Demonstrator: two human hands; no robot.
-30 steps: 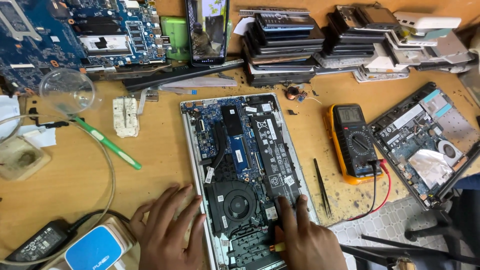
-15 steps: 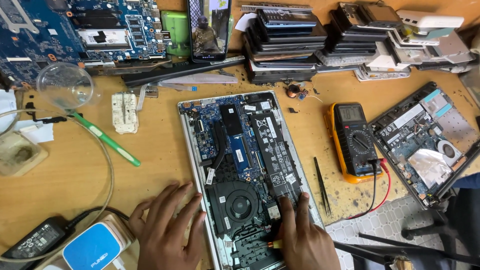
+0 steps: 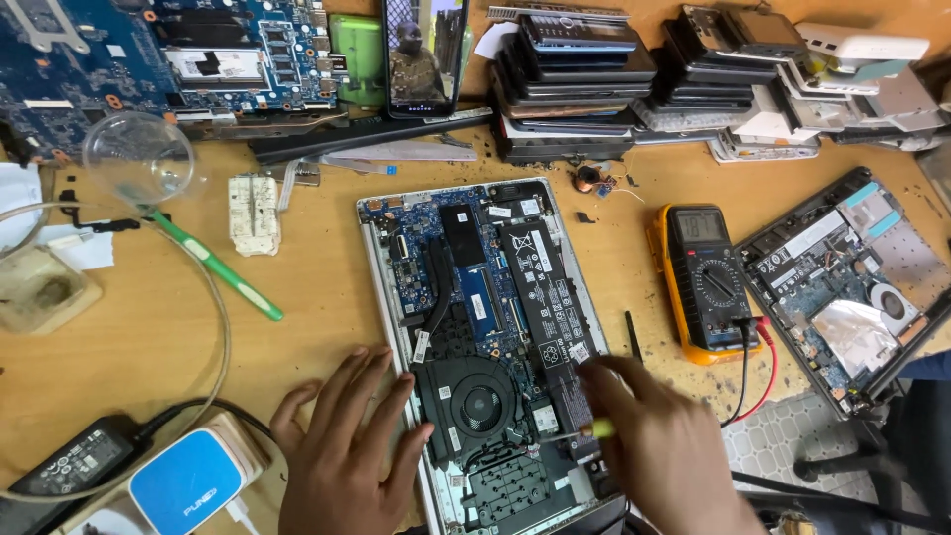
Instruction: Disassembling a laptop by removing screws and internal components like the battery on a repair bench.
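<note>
The open laptop (image 3: pixel 485 337) lies with its back cover off near the middle of the wooden worktop (image 3: pixel 149 327), close to the front edge, and its insides show. The right hand (image 3: pixel 664 446) pinches a thin tool with a yellow handle (image 3: pixel 594 429), most likely a small screwdriver; its fingers are closed tight on it, and the tip points at the parts just right of the round black fan (image 3: pixel 482 404). The left hand (image 3: pixel 342 451) lies flat with its fingers spread apart, holding nothing and pressing on the left edge of the laptop. To do this well, I think the left hand should keep the laptop from sliding while the tool stays straight and turns slowly, because the parts are tiny and a slip could scratch the board. Inside, the board is blue and bumpy, the long battery (image 3: pixel 540 292) is flat and black, and the case rim is smooth silver metal. Black tweezers (image 3: pixel 632 335) lie just right of the laptop. Further right stands a yellow and black meter (image 3: pixel 705 282) with red and black wires. At the right edge sits 1 more opened laptop (image 3: pixel 852 282). Left of the main laptop are a green toothbrush (image 3: pixel 213 266) and a clear round cup (image 3: pixel 139 159). At the front left corner are a blue and white box (image 3: pixel 188 481) and a black charger brick (image 3: pixel 74 461). Along the back edge lie a big blue circuit board (image 3: pixel 109 59), a phone (image 3: pixel 426 54) standing up, and a stack of dark flat parts (image 3: pixel 575 84).
</note>
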